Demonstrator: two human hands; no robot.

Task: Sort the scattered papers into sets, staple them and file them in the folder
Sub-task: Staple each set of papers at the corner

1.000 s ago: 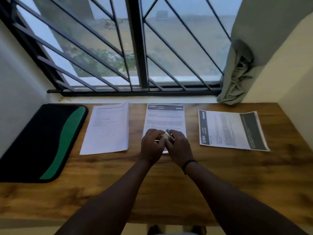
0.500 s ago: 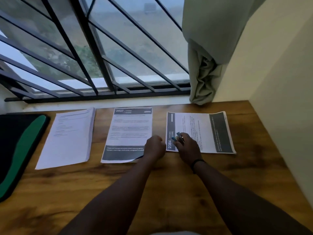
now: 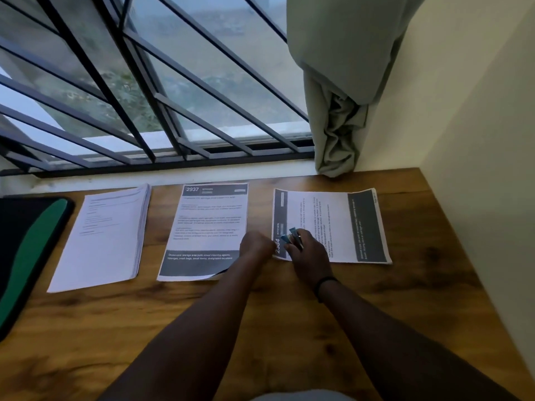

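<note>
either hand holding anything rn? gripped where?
Right hand grips a small blue stapler by its rear; the front pokes out over the right paper set. Left hand is fisted; contents can't be told.

Folder (image 3: 26,256): cut off by left picture edge. Stapler (image 3: 292,237): mostly hidden in right hand (image 3: 308,256). Left hand (image 3: 256,246) covers corner of right paper set (image 3: 330,224); its grip can't be told. Body print too small to read.

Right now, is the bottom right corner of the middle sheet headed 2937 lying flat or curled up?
Curled up. The middle white sheet headed 2937 lifts at its bottom right corner, showing a dark underside above the wooden desk.
</note>
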